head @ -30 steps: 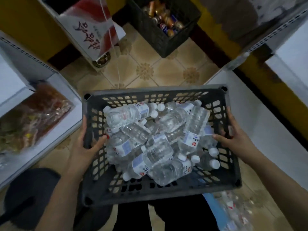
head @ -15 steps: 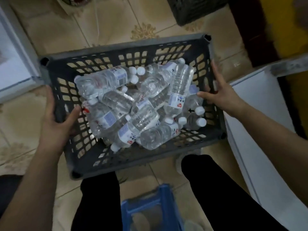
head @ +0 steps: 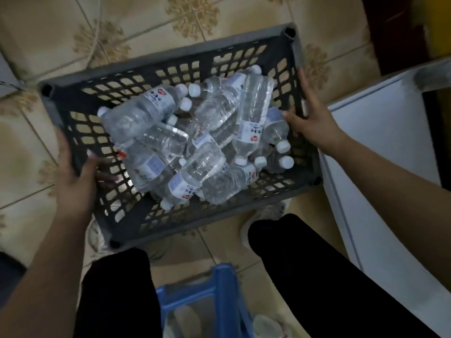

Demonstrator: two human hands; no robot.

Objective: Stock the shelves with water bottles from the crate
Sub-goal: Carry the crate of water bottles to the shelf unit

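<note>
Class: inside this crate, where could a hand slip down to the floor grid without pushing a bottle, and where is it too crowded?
Bare grid shows in the crate along the far wall and in the corner strip between the left hand and the water bottles. A thin strip runs along the near wall. The middle and the side by the right hand are heaped.

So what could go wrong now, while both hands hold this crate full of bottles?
1. The water bottles lie loose in a heap; if the crate tilts, they may roll and shift its weight.
2. The left hand and right hand grip only the side walls, so the load may slip.
3. The blue stool between the legs is a trip risk.
</note>
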